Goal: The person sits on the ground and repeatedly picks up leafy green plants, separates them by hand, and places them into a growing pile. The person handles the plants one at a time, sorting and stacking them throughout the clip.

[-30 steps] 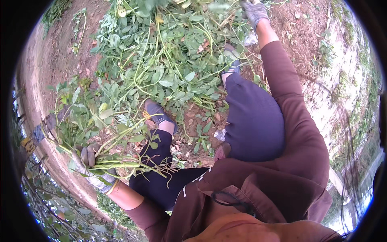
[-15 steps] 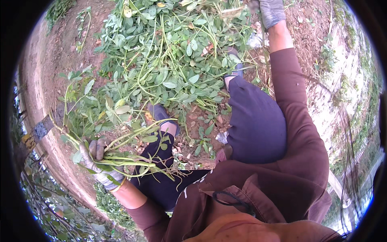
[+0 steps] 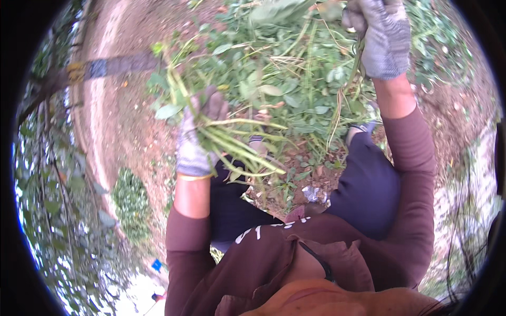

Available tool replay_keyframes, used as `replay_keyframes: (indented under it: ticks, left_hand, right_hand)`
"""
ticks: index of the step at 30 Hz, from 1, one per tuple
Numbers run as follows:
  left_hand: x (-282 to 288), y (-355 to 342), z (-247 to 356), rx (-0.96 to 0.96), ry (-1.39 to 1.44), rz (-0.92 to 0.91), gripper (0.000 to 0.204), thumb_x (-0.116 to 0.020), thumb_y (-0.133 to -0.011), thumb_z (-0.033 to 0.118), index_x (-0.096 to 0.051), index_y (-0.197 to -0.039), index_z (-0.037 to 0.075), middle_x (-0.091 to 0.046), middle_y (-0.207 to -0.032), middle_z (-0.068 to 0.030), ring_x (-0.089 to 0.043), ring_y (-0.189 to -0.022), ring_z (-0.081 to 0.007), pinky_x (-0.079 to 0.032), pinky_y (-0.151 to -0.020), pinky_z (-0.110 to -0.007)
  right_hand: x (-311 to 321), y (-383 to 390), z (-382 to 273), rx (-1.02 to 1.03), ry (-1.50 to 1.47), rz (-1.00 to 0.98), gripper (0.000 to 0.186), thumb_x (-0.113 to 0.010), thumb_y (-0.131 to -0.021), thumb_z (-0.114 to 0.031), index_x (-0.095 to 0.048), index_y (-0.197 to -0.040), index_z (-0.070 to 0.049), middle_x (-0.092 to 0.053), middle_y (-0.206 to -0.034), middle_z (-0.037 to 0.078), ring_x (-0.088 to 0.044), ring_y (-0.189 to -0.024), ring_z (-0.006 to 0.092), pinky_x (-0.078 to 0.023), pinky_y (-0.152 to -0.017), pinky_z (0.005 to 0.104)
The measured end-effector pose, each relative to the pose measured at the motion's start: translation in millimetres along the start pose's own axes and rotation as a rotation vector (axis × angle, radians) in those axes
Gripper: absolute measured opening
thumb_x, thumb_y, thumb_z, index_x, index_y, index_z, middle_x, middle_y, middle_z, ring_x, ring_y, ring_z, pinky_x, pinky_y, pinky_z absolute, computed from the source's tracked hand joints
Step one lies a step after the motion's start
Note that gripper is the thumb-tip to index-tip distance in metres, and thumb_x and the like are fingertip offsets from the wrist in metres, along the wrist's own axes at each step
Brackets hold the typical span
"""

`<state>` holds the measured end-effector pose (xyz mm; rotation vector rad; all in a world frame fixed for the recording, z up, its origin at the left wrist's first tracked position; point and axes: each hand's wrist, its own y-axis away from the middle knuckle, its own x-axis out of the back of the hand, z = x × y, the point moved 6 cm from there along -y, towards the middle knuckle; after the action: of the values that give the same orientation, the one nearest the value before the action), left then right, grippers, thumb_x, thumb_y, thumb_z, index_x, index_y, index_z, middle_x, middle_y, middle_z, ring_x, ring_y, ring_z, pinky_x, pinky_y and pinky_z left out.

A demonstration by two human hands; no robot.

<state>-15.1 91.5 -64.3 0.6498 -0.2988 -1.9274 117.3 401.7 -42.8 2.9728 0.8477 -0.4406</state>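
My left hand (image 3: 197, 134), in a grey knitted glove, is closed around a loose bunch of green plant stems (image 3: 242, 155) with a few leaves, held above my dark trousers and the ground. My right hand (image 3: 380, 37), also gloved, is raised at the upper right, curled shut on stems (image 3: 342, 110) that dangle below it; their tops are unclear. Between and beyond both hands lies a wide pile of cut leafy plants (image 3: 290, 63), partly blurred.
My legs (image 3: 363, 184) are bent below the pile, with silvery scraps (image 3: 311, 194) between them on the soil (image 3: 116, 47). A dark bar (image 3: 126, 65) with yellow and blue patches crosses the upper left; leafy branches (image 3: 58, 195) fill the left edge.
My left hand has risen with its stems and moved rightward, toward the pile. My right hand appears further right and lower. The whole view has shifted, with blur.
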Motion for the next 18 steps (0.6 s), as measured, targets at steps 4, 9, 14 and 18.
replay_keyframes:
  ticks: [4,9,14,18]
  left_hand:
    - [-12.1,1.5,-3.1,0.105,0.064,0.072,0.040,-0.060,-0.087,0.033,-0.047,-0.122,0.016,-0.052,-0.124,-0.0062,-0.056,-0.105,-0.0212,-0.047,-0.093,-0.043]
    - [-21.4,12.6,-11.7,0.102,-0.066,-0.315,0.067,-0.061,-0.077,0.057,-0.049,-0.120,0.007,-0.058,-0.112,-0.0124,-0.060,-0.092,-0.0245,-0.052,-0.080,-0.044]
    - [-17.4,16.3,-27.9,0.284,-0.137,-0.255,0.050,-0.061,-0.082,0.044,-0.056,-0.106,0.000,-0.061,-0.096,-0.0148,-0.061,-0.084,-0.0256,-0.053,-0.071,-0.041]
    - [1.0,8.0,-26.3,0.347,-0.125,-0.189,0.045,-0.061,-0.083,0.035,-0.054,-0.112,0.002,-0.063,-0.094,-0.0113,-0.061,-0.078,-0.0240,-0.053,-0.066,-0.035]
  right_hand:
    - [-58.7,37.6,30.2,0.034,-0.051,-0.347,0.032,-0.064,-0.083,-0.018,-0.057,-0.109,-0.001,-0.062,-0.100,0.008,-0.062,-0.084,0.0178,-0.051,-0.075,0.0284]
    - [-107.2,115.1,48.4,0.361,0.171,-0.786,0.033,-0.059,-0.087,-0.022,-0.055,-0.111,0.001,-0.061,-0.099,0.016,-0.062,-0.090,0.0263,-0.049,-0.077,0.0331]
    - [-108.1,148.2,72.7,0.400,0.238,-0.972,0.048,-0.052,-0.090,-0.031,-0.046,-0.124,0.003,-0.058,-0.103,0.023,-0.059,-0.092,0.0366,-0.048,-0.079,0.0405]
    - [-110.6,146.9,60.1,0.467,0.145,-1.040,0.048,-0.054,-0.089,-0.032,-0.046,-0.126,-0.002,-0.060,-0.101,0.019,-0.061,-0.086,0.0308,-0.050,-0.073,0.0383]
